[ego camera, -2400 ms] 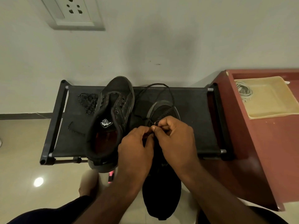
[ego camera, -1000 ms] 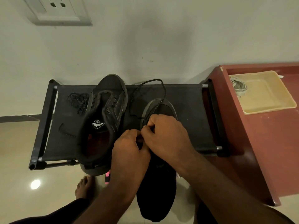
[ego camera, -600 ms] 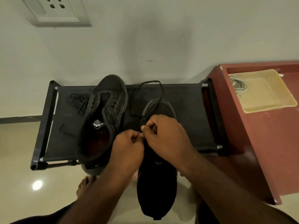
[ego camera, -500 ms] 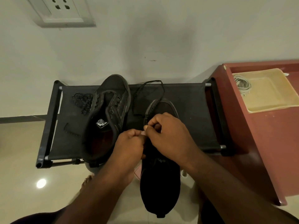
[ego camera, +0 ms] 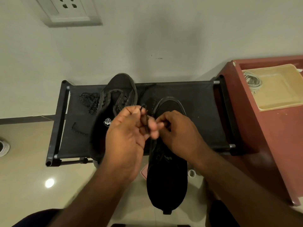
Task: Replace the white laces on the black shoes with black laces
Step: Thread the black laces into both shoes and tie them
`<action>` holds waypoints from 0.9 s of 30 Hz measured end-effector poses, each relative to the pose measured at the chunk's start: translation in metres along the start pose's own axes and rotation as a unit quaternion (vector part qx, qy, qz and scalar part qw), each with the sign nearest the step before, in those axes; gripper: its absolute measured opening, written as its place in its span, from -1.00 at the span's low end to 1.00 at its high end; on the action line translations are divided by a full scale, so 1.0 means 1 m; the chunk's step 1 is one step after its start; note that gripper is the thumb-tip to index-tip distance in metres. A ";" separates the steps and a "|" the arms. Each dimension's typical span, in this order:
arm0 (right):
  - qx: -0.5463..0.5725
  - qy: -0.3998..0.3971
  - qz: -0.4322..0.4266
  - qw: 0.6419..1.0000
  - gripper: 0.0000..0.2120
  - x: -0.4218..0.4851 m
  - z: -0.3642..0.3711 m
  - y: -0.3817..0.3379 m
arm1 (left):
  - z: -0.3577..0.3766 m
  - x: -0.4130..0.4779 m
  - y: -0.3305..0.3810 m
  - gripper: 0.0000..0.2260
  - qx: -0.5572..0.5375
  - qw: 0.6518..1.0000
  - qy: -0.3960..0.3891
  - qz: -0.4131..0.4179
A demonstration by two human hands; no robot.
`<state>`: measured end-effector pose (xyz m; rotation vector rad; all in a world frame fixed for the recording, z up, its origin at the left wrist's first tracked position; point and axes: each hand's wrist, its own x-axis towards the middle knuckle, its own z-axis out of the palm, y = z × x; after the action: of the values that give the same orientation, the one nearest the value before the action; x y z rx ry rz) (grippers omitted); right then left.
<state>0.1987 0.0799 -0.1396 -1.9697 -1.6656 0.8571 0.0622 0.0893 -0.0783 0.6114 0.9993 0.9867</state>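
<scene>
**A:** Which step is in hand here?

**B:** Threading, I'd judge. The left hand [ego camera: 129, 133] is raised at frame centre with its palm toward the camera. Thumb and fingers pinch the black lace [ego camera: 142, 112], a thin dark cord. The right hand [ego camera: 178, 131] sits just beside it, fingers curled and nipping the same lace. Below them, at lower centre, is the black fabric low-top shoe [ego camera: 167, 177]. Both hands are blurred, so I cannot tell which eyelet is in play.

**A:** And the rest of the job?

**B:** The second black shoe [ego camera: 121, 86] lies left of centre on the black fabric rack [ego camera: 196, 112] with a tube frame. Its throat is open, and I see no lace in it. A loose tangle of black cord [ego camera: 89, 101] lies left of that shoe. The white laces [ego camera: 252, 81] are coiled in the cream plastic tray [ego camera: 282, 95] at upper right, on the reddish-brown table [ego camera: 270, 153]. So roughly half remains.

**A:** What does the next move call for?

**B:** Draw the slack through, then find the opposite eyelet and feed the tip in. That needs a fine pinch close to the lace end while the other hand steadies the shoe.

**A:** What differs from half a second ago?

**B:** Then the hands were huddled knuckle to knuckle over the eyelets. Now the left one is higher and further left. The lace loop that arched over the rack beyond the toe no longer shows there, so it is probably pulled in.
</scene>
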 end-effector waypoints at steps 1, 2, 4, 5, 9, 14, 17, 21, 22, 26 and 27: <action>0.001 0.003 0.005 1.000 -0.88 0.000 0.002 0.001 | -0.002 0.001 0.001 -0.78 0.010 1.000 0.024 -0.003; 0.002 0.005 0.009 1.000 -0.85 0.001 0.002 0.001 | -0.008 0.004 -0.001 -0.78 0.090 0.994 0.053 0.006; 0.007 0.008 0.011 1.000 -0.82 0.001 0.003 0.001 | -0.018 0.010 -0.011 -0.82 0.380 0.921 0.070 0.056; 0.012 0.010 0.012 1.000 -0.81 0.001 0.003 0.001 | -0.021 0.010 -0.017 -0.86 0.499 0.862 0.046 0.078; 0.021 0.016 0.022 0.999 -0.81 0.002 0.005 -0.001 | -0.022 0.009 -0.034 -0.89 0.670 0.740 -0.009 0.052; 0.013 0.025 0.017 0.999 -0.76 0.001 0.005 -0.003 | -0.020 0.013 -0.040 -0.88 0.701 0.709 0.011 0.075; -0.037 0.040 -0.003 0.999 -0.73 -0.001 0.008 -0.007 | -0.018 0.015 -0.041 -0.81 0.712 0.696 -0.008 0.094; -0.098 0.049 -0.008 0.994 -0.69 -0.004 0.005 -0.005 | -0.017 0.018 -0.038 -0.80 0.623 0.761 -0.015 0.183; -0.090 0.044 -0.001 0.995 -0.70 -0.004 0.004 -0.003 | -0.016 0.018 -0.035 -0.81 0.592 0.782 -0.010 0.196; 0.002 0.032 -0.004 0.999 -0.78 -0.002 0.004 0.001 | 0.000 0.014 -0.016 -0.77 0.224 0.970 -0.049 0.078; 0.019 0.039 -0.004 0.999 -0.77 -0.002 0.003 0.002 | 0.002 0.013 -0.008 -0.78 0.079 0.994 -0.067 0.033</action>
<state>0.1976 0.0770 -0.1427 -1.9443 -1.6017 0.7913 0.0699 0.0971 -0.0887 0.8373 0.9480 0.9169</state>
